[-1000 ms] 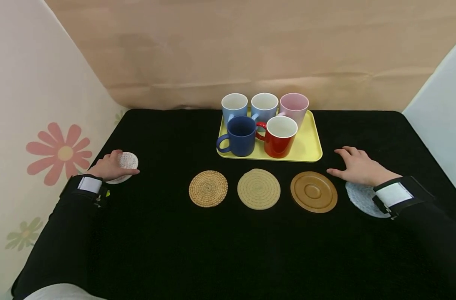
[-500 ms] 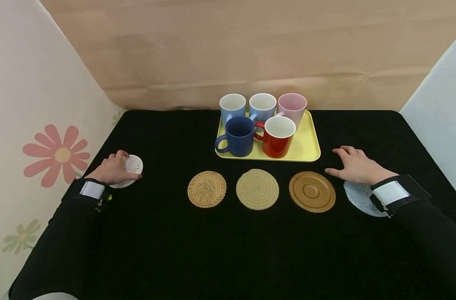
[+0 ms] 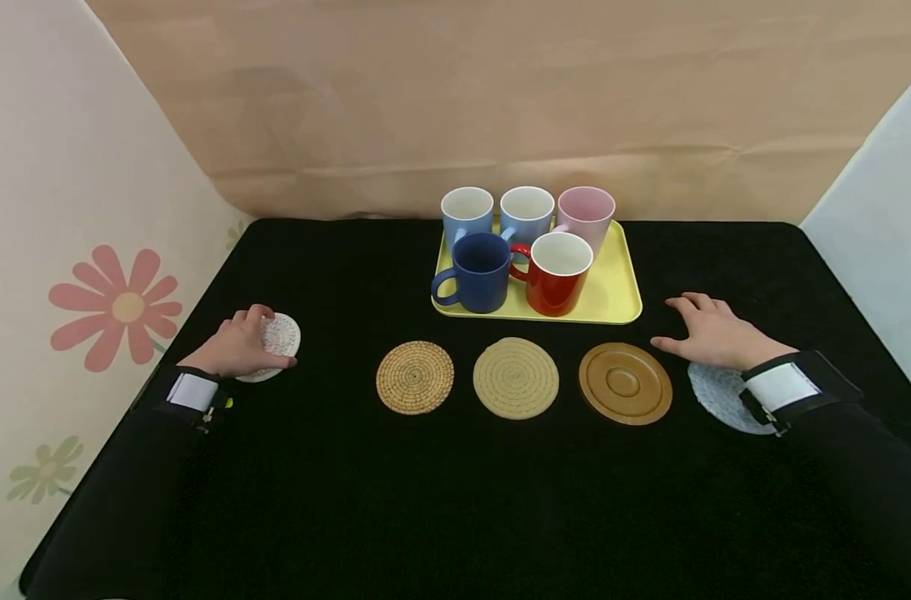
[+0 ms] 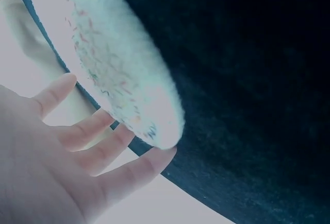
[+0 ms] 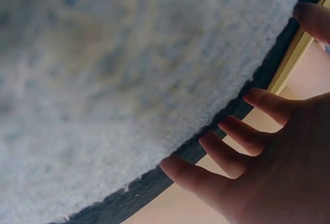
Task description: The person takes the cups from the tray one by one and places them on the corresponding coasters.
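Observation:
At the left side of the table my left hand (image 3: 241, 343) holds a round white speckled coaster (image 3: 281, 335) by its rim, thumb at the near side and fingers toward the far side. In the left wrist view the fingertips (image 4: 164, 154) meet the coaster's edge. My right hand (image 3: 718, 333) is spread above the far side of a pale blue-grey fuzzy coaster (image 3: 725, 404), its thumb apart from the fingers, with nothing between them. The right wrist view has its fingertips (image 5: 170, 163) close to that coaster's rim in the picture.
A woven straw coaster (image 3: 415, 377), a beige coiled coaster (image 3: 516, 378) and a brown wooden coaster (image 3: 625, 383) lie in a row. Behind them a yellow tray (image 3: 616, 292) carries several mugs, including a navy mug (image 3: 482, 275) and a red mug (image 3: 556, 283).
My left hand has moved right and slightly nearer, and the white coaster has moved along with it. The right hand has stayed in place; the view shifted slightly.

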Tool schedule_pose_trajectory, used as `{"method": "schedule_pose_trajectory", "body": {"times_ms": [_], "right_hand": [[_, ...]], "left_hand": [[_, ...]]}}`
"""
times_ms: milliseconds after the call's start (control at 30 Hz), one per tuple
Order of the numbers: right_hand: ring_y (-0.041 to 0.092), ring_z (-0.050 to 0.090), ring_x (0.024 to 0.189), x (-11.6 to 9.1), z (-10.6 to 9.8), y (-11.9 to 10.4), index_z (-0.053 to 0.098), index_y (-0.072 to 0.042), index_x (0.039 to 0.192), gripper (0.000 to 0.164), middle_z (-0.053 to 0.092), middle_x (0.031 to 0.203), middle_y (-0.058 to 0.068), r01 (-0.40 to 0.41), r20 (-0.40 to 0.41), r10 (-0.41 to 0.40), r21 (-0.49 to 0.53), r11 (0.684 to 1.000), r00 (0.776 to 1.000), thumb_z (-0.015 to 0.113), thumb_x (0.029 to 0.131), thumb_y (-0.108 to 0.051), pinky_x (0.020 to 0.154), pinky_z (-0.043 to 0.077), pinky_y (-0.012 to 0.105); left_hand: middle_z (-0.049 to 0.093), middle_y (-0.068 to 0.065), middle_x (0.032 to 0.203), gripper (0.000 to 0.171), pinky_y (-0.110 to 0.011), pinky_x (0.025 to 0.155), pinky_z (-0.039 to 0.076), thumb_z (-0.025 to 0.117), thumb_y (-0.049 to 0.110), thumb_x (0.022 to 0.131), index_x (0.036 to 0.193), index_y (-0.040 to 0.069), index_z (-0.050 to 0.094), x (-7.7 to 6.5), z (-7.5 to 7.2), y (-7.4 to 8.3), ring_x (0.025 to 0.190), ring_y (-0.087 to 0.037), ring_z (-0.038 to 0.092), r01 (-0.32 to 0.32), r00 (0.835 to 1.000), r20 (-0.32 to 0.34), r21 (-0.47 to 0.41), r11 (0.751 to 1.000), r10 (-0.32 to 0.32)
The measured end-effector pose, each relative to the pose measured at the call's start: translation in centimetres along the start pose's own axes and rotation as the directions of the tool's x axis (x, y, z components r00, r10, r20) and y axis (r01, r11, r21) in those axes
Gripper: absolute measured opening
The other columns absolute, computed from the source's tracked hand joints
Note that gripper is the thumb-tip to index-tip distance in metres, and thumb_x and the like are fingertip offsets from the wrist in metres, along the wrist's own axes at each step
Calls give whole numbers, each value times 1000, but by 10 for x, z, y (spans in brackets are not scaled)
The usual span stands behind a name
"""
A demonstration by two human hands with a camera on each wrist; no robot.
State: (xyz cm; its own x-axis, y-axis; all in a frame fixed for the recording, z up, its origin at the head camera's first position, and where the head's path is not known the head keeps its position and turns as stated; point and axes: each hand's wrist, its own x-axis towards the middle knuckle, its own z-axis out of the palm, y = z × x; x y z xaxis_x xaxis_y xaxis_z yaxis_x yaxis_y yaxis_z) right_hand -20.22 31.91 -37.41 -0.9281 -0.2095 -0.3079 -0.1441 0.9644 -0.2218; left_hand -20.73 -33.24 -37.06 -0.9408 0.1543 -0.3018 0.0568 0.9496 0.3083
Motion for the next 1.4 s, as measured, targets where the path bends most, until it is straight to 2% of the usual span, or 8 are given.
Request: {"method": "schedule_pose_trajectory", "body": {"times_ms": [200,667,900,1400], "right_hand": [[63,22,122,2,2,-1,30,15,139,84,19,140,43,3,3,-3,2,1000,1000,55,94,-51,94,28,74],[63,21,123,-2,10,1,31,16,139,84,19,140,44,-2,7,2,17,1000,1000,56,93,-50,95,26,74],[63,21,123,-3,10,0,31,15,139,83,19,140,44,-2,4,2,16,1000,1000,56,94,-50,96,26,74],[63,21,124,0,3,0,31,15,139,83,19,141,44,1,-10,-1,2,1000,1000,55,94,-49,96,26,74]], "left_hand": [[29,-37,128,96,-54,77,46,77,52,75,136,-1,24,-4,4,5,107,-52,37,-14,1000,25,-13,1000,14],[39,-32,123,88,-54,78,45,80,45,75,133,0,32,-9,16,29,106,-49,41,-143,990,9,7,990,143],[37,-29,127,85,-54,80,44,80,44,75,133,3,33,-9,19,36,109,-47,41,-157,988,15,13,988,156],[39,-29,128,86,-54,80,45,82,42,73,134,2,35,-18,22,49,110,-45,42,-200,980,-18,21,980,200]]}}
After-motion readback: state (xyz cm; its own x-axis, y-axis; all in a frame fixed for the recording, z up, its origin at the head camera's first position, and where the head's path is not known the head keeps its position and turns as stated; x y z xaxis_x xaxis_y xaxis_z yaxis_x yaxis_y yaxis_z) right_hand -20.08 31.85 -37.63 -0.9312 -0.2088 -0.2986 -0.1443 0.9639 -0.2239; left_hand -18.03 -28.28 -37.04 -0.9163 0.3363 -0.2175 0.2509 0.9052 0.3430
